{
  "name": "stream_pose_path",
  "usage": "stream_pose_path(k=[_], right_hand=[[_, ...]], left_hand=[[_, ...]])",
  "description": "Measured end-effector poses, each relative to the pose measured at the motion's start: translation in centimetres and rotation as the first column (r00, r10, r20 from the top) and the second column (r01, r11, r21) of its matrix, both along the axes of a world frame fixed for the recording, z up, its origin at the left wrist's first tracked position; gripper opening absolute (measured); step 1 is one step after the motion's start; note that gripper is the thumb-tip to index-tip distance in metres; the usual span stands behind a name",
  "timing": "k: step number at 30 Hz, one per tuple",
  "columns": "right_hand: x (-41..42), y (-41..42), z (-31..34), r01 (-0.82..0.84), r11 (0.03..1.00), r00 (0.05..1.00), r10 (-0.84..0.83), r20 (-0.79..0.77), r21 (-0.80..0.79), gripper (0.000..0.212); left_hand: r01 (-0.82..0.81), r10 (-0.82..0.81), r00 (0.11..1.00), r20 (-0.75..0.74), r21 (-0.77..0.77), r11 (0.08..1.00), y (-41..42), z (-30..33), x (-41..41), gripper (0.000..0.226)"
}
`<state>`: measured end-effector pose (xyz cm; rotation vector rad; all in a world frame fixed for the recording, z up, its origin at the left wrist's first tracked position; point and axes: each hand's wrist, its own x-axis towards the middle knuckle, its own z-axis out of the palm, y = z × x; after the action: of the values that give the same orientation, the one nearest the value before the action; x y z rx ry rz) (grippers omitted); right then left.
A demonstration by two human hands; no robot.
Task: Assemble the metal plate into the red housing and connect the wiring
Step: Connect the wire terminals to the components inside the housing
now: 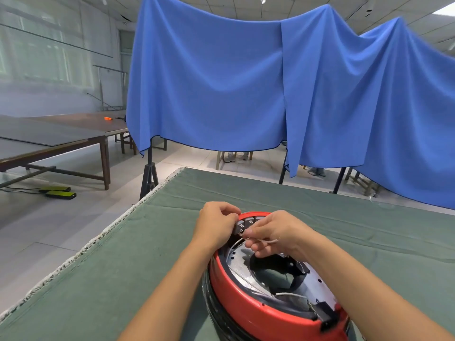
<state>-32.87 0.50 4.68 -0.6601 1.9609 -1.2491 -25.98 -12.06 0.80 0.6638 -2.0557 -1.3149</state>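
**Two hands at the far rim of a red housing, a white wire pinched in the right**

At far left, long brown tables (pixel 56 134) are seen on a tiled floor, with a small orange object (pixel 107 118) lying on the farther one. Two green-topped black blocks (pixel 59 191) lie on the floor beneath. Across the background a blue cloth (pixel 221 82) is draped over stands.

The near ground is filled by a table covered in green cloth (pixel 147 242) with a frayed white edge. On it, toward the bottom right, the red housing (pixel 236 289) is set — a round shell with a black base. A shiny metal plate (pixel 240 264) with a large central opening is seated inside the housing rim.

The left hand (pixel 216 225) is held at the housing's far rim, its fingers curled round a small black terminal block (pixel 240 227) there. Just to its right, the right hand (pixel 273 235) is held over the plate, thumb and fingertips pinched on a thin white wire (pixel 267 241) whose end meets the block. A second white wire (pixel 290 294) lies across the plate nearer the viewer, beside a black clip (pixel 323 312) on the near rim.
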Motion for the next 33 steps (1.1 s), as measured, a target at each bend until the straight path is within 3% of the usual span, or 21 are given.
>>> stream_pose_path(k=[5, 14, 26, 33], right_hand=[[-0.3, 1.2, 0.4, -0.001, 1.000, 0.999, 0.002, 0.053, -0.022, 0.006], [0.5, 0.7, 0.2, 0.019, 0.998, 0.997, -0.015, -0.077, 0.059, 0.011], [0.1, -0.6, -1.0, 0.082, 0.985, 0.996, -0.087, 0.027, 0.149, 0.011], [-0.2, -0.9, -1.8, 0.100, 0.988, 0.990, -0.110, 0.085, 0.121, 0.014]], left_hand=[[0.000, 0.000, 1.000, -0.014, 0.006, 1.000, 0.1, 0.1, 0.0, 0.017], [0.005, -0.005, 1.000, -0.025, 0.000, 1.000, -0.1, 0.0, 0.0, 0.015], [-0.008, 0.008, 1.000, -0.019, -0.005, 1.000, -0.3, -0.2, -0.2, 0.014], [-0.028, 0.028, 1.000, -0.009, -0.033, 0.999, -0.3, -0.2, -0.3, 0.015]])
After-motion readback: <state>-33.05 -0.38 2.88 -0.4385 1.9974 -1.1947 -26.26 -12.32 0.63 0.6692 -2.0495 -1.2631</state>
